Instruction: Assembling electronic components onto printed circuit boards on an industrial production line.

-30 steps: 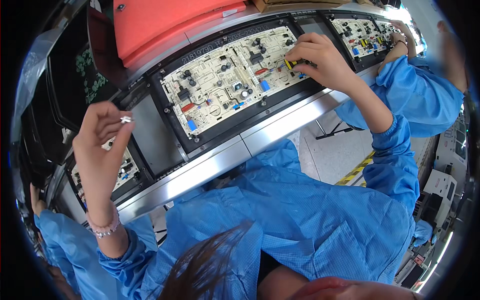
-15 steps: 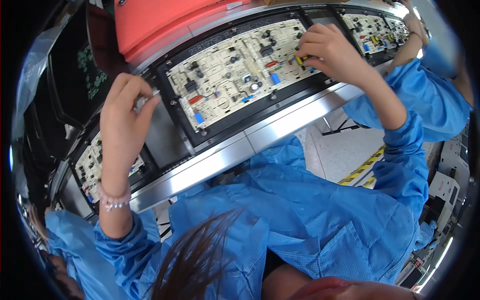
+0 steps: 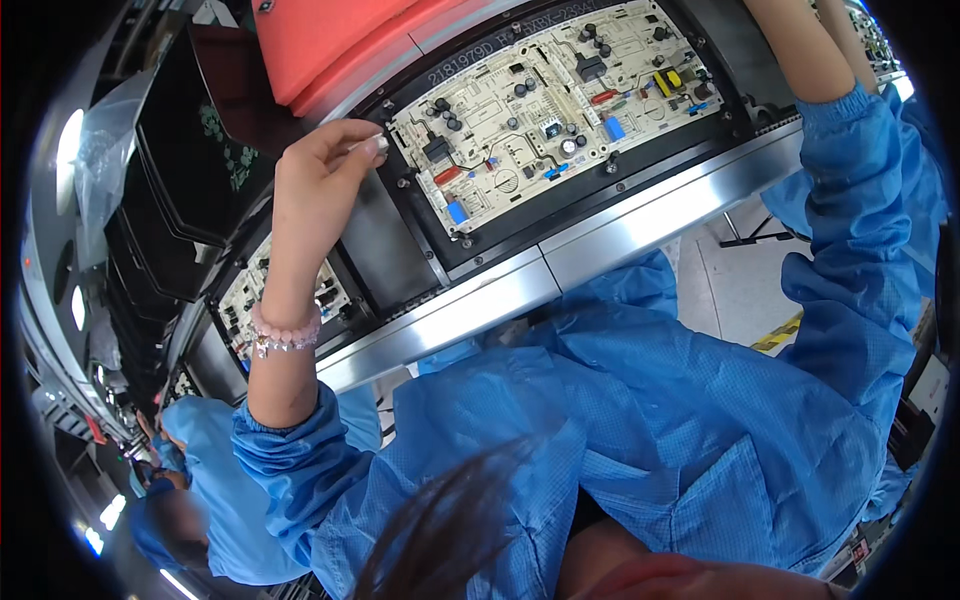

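Observation:
My left hand (image 3: 318, 180) is raised at the left edge of a black fixture frame (image 3: 412, 215). Its thumb and fingers pinch a small white part (image 3: 381, 144), whose exact kind I cannot make out. Two cream circuit boards (image 3: 500, 180) lie side by side in the frame, fitted with black capacitors, red and blue components. On the right-hand board stands a yellow-and-black transformer-like component (image 3: 667, 82). My right forearm (image 3: 805, 50) stretches up past the top edge, and the hand itself is out of view.
A red bin (image 3: 340, 40) stands behind the fixture. A metal rail (image 3: 540, 275) runs along the near side. Another board in a fixture (image 3: 330, 290) is at left, below dark trays (image 3: 150, 220). A co-worker in blue (image 3: 235, 480) is at lower left.
My right hand has left the right-hand board and gone up out of view; the yellow component it touched now shows uncovered. My left hand still pinches the white part. The whole view has shifted.

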`<state>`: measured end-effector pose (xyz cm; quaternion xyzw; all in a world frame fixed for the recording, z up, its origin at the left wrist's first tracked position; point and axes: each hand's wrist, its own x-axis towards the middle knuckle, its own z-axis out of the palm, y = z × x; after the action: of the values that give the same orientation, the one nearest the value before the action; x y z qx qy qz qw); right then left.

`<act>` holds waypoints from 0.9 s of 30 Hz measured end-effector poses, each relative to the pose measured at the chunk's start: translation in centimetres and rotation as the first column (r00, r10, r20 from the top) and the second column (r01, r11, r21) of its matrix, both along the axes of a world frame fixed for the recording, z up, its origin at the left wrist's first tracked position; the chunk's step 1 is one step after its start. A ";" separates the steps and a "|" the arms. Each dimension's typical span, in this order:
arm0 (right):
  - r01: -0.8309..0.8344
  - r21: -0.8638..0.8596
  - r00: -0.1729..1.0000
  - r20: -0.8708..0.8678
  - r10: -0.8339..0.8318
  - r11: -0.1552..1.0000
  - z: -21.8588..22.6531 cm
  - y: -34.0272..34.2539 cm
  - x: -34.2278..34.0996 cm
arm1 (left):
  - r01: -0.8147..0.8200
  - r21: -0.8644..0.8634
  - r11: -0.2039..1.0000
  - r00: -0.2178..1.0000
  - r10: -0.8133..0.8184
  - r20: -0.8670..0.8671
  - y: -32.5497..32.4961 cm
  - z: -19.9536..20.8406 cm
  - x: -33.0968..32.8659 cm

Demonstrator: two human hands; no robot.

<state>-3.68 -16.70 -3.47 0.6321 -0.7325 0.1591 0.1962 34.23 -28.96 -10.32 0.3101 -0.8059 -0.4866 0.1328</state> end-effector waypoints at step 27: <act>-0.661 0.210 0.653 0.634 0.415 0.720 2.6 -1.0 -7.7 | 0.152 -0.328 0.932 0.873 0.029 0.487 0.2 1.2 -2.7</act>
<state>-11.39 -17.70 -0.84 0.7786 -0.5443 0.2210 -0.2207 31.55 -28.76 -9.09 0.3663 -0.8974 -0.2434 -0.0349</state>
